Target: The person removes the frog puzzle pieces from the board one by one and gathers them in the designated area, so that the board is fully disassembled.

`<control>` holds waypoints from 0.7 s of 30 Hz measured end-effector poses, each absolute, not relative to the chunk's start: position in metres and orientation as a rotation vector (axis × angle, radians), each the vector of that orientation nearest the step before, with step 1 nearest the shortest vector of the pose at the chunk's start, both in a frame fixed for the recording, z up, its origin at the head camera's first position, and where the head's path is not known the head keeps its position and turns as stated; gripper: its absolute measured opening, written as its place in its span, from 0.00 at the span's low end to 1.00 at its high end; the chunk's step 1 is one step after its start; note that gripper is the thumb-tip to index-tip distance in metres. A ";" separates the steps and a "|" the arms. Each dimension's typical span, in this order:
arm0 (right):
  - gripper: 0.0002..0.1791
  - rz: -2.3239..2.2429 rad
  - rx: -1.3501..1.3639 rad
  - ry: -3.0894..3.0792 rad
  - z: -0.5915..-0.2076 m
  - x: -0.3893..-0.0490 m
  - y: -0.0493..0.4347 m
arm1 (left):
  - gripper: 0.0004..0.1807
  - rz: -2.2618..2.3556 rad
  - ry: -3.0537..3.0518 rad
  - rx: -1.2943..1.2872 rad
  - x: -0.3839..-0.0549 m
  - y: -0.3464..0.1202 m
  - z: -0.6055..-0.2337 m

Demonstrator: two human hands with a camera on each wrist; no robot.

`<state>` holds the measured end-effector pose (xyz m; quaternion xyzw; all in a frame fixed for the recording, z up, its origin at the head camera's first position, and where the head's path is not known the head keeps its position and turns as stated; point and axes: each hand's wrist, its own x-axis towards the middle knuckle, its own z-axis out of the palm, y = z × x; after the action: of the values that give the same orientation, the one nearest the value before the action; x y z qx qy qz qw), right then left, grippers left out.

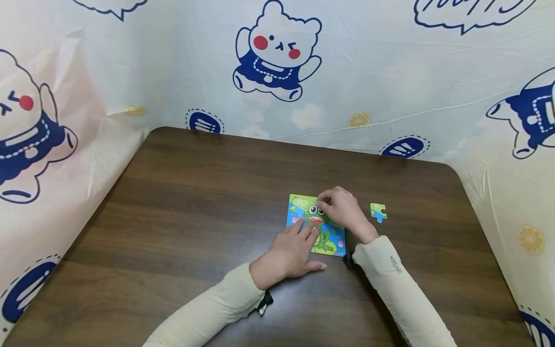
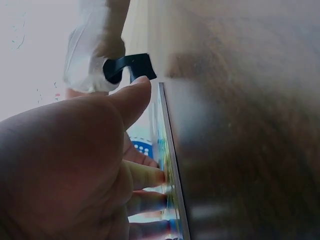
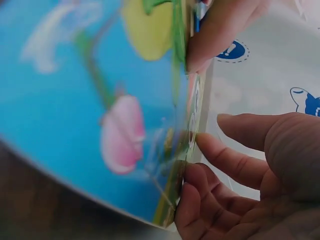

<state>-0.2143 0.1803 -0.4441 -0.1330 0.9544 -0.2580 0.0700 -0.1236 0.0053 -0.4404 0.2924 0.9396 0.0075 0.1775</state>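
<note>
A square frog jigsaw puzzle (image 1: 335, 241) in green and blue lies flat on the table. My left hand (image 1: 289, 250) has its fingers spread over the puzzle's lower left part, thumb stretched out to the right by the near edge. In the left wrist view, the left fingertips (image 2: 161, 176) rest on the puzzle's face. Over the upper right part is my right hand (image 1: 342, 208), fingers bent. In the right wrist view, the right index fingertip touches the puzzle face near the frog's eyes, and the thumb (image 3: 245, 129) stands apart from it. The right hand hides that corner.
One loose jigsaw piece (image 1: 378, 211), green, yellow and blue with a knob, lies right of the right hand. The brown wooden table (image 1: 195, 202) has patterned cloth (image 1: 373, 72) hanging behind and at both sides. Cream sleeves (image 1: 217, 308) cover both forearms, with black straps near the wrists.
</note>
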 end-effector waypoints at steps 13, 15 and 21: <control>0.08 -0.731 -0.361 2.800 -0.443 -0.222 0.180 | 0.48 0.030 2.645 0.816 -0.123 0.007 -0.440; 0.08 -0.735 -0.354 2.791 -0.443 -0.222 0.181 | 0.48 0.023 2.644 0.818 -0.123 0.007 -0.440; 0.08 -0.762 -0.341 2.767 -0.443 -0.221 0.181 | 0.49 0.002 2.651 0.831 -0.124 0.007 -0.440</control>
<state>-0.2209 0.1807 -0.4427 -0.1172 0.9498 -0.2616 0.1256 -0.1239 0.0072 -0.4399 0.2943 0.9385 0.0007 0.1805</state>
